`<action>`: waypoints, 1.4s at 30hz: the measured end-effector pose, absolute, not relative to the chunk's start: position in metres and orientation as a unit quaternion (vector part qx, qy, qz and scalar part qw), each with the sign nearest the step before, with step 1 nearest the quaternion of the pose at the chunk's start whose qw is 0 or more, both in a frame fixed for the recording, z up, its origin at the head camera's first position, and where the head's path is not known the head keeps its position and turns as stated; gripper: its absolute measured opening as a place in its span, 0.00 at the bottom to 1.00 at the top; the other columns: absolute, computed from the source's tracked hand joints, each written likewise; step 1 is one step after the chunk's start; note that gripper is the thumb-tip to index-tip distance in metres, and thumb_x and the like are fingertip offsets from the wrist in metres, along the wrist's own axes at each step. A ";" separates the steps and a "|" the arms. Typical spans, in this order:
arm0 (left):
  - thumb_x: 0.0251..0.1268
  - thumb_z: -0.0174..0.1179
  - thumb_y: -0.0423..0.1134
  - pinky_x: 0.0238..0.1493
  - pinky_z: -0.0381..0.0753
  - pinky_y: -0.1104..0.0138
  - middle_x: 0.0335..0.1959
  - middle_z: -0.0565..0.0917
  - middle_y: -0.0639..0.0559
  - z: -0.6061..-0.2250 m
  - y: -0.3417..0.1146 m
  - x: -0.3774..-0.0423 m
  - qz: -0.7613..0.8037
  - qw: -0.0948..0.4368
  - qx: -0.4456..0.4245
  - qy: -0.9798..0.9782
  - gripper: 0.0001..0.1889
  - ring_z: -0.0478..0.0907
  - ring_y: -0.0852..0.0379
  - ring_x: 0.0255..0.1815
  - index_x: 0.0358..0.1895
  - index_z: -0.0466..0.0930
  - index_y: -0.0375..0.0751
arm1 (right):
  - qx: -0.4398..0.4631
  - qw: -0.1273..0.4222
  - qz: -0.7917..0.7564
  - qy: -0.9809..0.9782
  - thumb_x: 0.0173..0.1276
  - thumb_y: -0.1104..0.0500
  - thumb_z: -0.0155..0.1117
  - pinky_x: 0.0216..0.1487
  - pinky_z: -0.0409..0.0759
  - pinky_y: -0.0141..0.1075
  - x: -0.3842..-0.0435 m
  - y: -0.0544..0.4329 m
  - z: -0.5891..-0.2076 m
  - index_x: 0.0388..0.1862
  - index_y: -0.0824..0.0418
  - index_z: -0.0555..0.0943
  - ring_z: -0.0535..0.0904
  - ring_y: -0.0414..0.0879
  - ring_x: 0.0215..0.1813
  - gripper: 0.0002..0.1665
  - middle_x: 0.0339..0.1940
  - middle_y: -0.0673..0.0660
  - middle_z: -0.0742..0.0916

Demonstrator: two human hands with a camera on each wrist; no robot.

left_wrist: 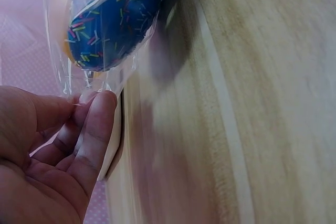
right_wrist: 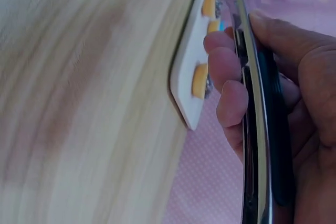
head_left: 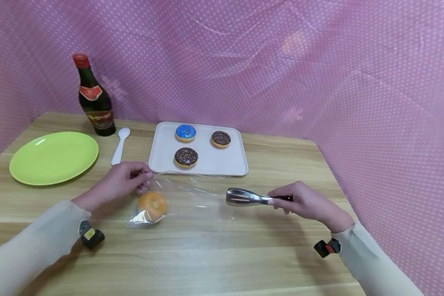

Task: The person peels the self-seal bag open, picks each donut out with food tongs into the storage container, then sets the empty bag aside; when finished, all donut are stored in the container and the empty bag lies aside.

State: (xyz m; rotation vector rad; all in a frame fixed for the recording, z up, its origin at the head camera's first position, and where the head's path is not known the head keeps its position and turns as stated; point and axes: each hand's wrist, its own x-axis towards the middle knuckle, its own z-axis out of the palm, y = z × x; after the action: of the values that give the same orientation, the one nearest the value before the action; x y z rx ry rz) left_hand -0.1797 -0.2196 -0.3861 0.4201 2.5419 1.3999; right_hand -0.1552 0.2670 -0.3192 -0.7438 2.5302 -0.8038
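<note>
My left hand [head_left: 127,181] pinches the edge of a clear plastic bag [head_left: 192,199] between thumb and fingers. Inside the bag's left end lies a doughnut [head_left: 153,206], its plain side toward the head camera; the left wrist view shows its blue icing [left_wrist: 113,30] with coloured sprinkles. To the right, my right hand [head_left: 299,201] grips a pair of metal tongs [head_left: 246,196] by the dark handle. The tongs' tip points left, at the bag's right end; whether it is inside the bag I cannot tell.
Behind the bag, a white tray [head_left: 203,167] bears a blue-iced doughnut [head_left: 186,132] and two chocolate-iced doughnuts [head_left: 186,157]. On the left are a green plate [head_left: 55,158], a white spoon [head_left: 121,144] and a dark bottle [head_left: 96,100] with a red cap. Pink dotted cloth [head_left: 222,61] hangs behind the table.
</note>
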 end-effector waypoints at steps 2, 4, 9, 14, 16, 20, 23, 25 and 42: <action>0.81 0.56 0.34 0.31 0.87 0.69 0.30 0.85 0.46 -0.386 -0.219 -0.180 0.473 0.106 0.141 0.863 0.09 0.80 0.63 0.28 0.45 0.84 0.31 | -0.265 0.193 -0.283 0.901 0.78 0.53 0.66 0.25 0.78 0.30 -0.156 0.263 -0.324 0.50 0.56 0.89 0.80 0.38 0.27 0.11 0.32 0.54 0.89; 0.81 0.56 0.34 0.32 0.87 0.69 0.30 0.84 0.47 -0.387 -0.219 -0.179 0.470 0.108 0.140 0.865 0.09 0.80 0.63 0.29 0.45 0.84 0.32 | -0.268 0.193 -0.278 0.902 0.78 0.52 0.66 0.24 0.77 0.29 -0.157 0.259 -0.329 0.50 0.55 0.89 0.80 0.38 0.27 0.11 0.32 0.55 0.89; 0.81 0.56 0.34 0.31 0.86 0.69 0.29 0.84 0.47 -0.388 -0.217 -0.179 0.469 0.104 0.143 0.866 0.09 0.80 0.62 0.28 0.45 0.84 0.31 | -0.294 0.197 -0.266 0.897 0.79 0.50 0.63 0.23 0.74 0.28 -0.160 0.241 -0.339 0.49 0.57 0.89 0.79 0.37 0.26 0.14 0.29 0.55 0.88; 0.80 0.57 0.32 0.30 0.86 0.69 0.28 0.84 0.46 -0.387 -0.214 -0.177 0.475 0.091 0.154 0.862 0.09 0.80 0.63 0.27 0.43 0.83 0.29 | -0.329 0.195 -0.247 0.890 0.81 0.47 0.62 0.23 0.73 0.28 -0.165 0.218 -0.344 0.49 0.55 0.87 0.76 0.33 0.25 0.15 0.27 0.54 0.87; 0.79 0.57 0.32 0.30 0.86 0.68 0.28 0.84 0.46 -0.386 -0.213 -0.176 0.477 0.089 0.157 0.860 0.09 0.80 0.64 0.26 0.42 0.83 0.29 | -0.335 0.198 -0.241 0.889 0.81 0.46 0.61 0.23 0.73 0.27 -0.167 0.209 -0.343 0.50 0.54 0.87 0.76 0.33 0.25 0.15 0.28 0.54 0.88; 0.80 0.57 0.33 0.30 0.85 0.69 0.28 0.83 0.47 -0.385 -0.211 -0.176 0.476 0.091 0.161 0.859 0.09 0.79 0.63 0.27 0.42 0.83 0.30 | -0.345 0.204 -0.244 0.883 0.81 0.46 0.60 0.23 0.72 0.27 -0.171 0.195 -0.340 0.51 0.55 0.87 0.75 0.33 0.25 0.16 0.29 0.56 0.88; 0.81 0.56 0.33 0.30 0.84 0.69 0.28 0.83 0.47 -0.385 -0.210 -0.176 0.473 0.094 0.161 0.861 0.09 0.78 0.62 0.28 0.43 0.83 0.31 | -0.354 0.205 -0.246 0.878 0.82 0.47 0.60 0.24 0.74 0.28 -0.173 0.186 -0.339 0.51 0.55 0.87 0.77 0.34 0.25 0.16 0.30 0.56 0.88; 0.81 0.56 0.34 0.31 0.84 0.68 0.29 0.83 0.48 -0.384 -0.209 -0.176 0.470 0.096 0.158 0.863 0.09 0.78 0.62 0.28 0.43 0.82 0.31 | -0.359 0.209 -0.246 0.876 0.82 0.47 0.59 0.26 0.76 0.28 -0.174 0.181 -0.340 0.52 0.54 0.87 0.78 0.35 0.26 0.16 0.32 0.55 0.89; 0.82 0.55 0.35 0.32 0.85 0.68 0.30 0.83 0.46 -0.378 -0.200 -0.172 0.461 0.096 0.157 0.868 0.08 0.79 0.59 0.30 0.44 0.82 0.35 | -0.414 0.242 -0.253 0.840 0.83 0.52 0.58 0.32 0.78 0.27 -0.184 0.143 -0.364 0.50 0.56 0.87 0.76 0.32 0.28 0.13 0.29 0.45 0.85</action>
State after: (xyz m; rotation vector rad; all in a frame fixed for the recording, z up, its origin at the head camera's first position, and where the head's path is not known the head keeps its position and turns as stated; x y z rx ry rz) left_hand -0.1718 -0.2000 -0.3780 0.4666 2.5719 1.3673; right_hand -0.1835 0.1425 -0.3639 -1.1319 2.2970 -0.6917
